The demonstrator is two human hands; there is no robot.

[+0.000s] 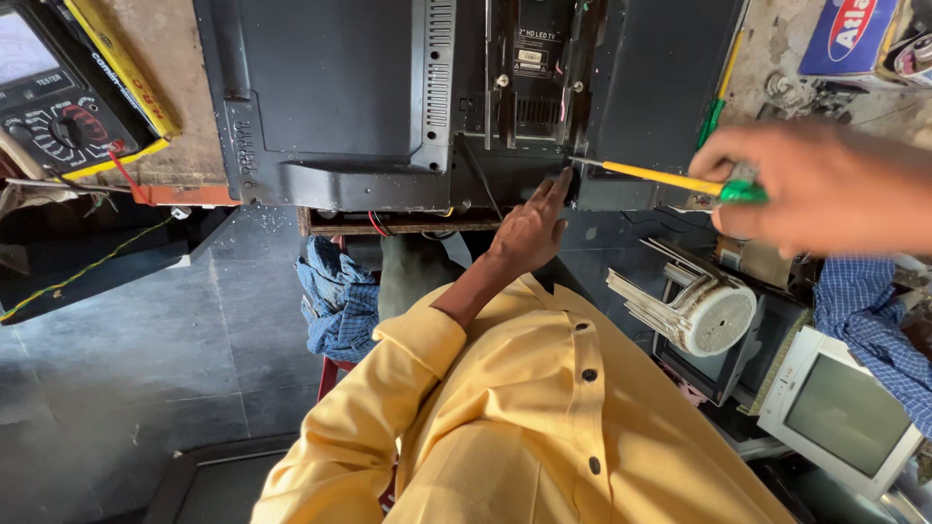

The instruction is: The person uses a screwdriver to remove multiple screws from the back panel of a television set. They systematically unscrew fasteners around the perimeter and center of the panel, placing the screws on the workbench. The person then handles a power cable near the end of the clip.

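Note:
A black flat television point(340, 97) lies with its back panel facing me on a wooden bench. My right hand point(825, 189), blurred and in a blue checked sleeve, is shut on a screwdriver point(660, 178) with a yellow shaft and green handle. The screwdriver's tip touches the television's lower edge near the middle. Another person in a yellow shirt point(524, 417) stands between me and the bench. Their hand point(529, 228) rests against the same edge, just below the tip. My left hand is out of view.
A black analogue multimeter point(58, 107) in a yellow case sits at the top left. Stacked white plastic stools point(694, 306) and an old white monitor point(840, 408) stand at the right. Blue checked cloth point(335, 301) hangs below the bench. The floor point(116, 388) is grey.

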